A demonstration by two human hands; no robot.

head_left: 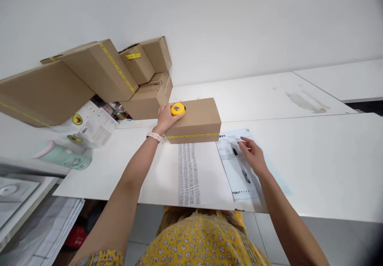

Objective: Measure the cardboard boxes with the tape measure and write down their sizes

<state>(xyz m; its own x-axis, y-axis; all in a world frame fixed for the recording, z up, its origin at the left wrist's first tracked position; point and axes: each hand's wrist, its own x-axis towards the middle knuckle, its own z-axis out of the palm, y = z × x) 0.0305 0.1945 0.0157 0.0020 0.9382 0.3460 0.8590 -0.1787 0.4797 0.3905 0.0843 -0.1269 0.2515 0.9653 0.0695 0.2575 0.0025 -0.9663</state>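
My left hand [166, 119] is closed around a yellow tape measure [178, 109], which sits on the top left end of a cardboard box [200, 114]. A strip of yellow tape runs along the box's front side. To the right, my right hand [253, 154] hovers with fingers apart and nothing in them, just above a pale blue printed form [227, 166]. A black pen [241, 164] lies on that form, close beside my fingers. Partly under the box is a white sheet [191, 174] with columns of small handwriting.
Several cardboard boxes [101, 68] are stacked at the back left against the wall. Near them stand an avocado-print package [95, 124] and a mint green tumbler [64, 154] on the white table [323, 166]. A lower shelf with papers [56, 218] is at the left.
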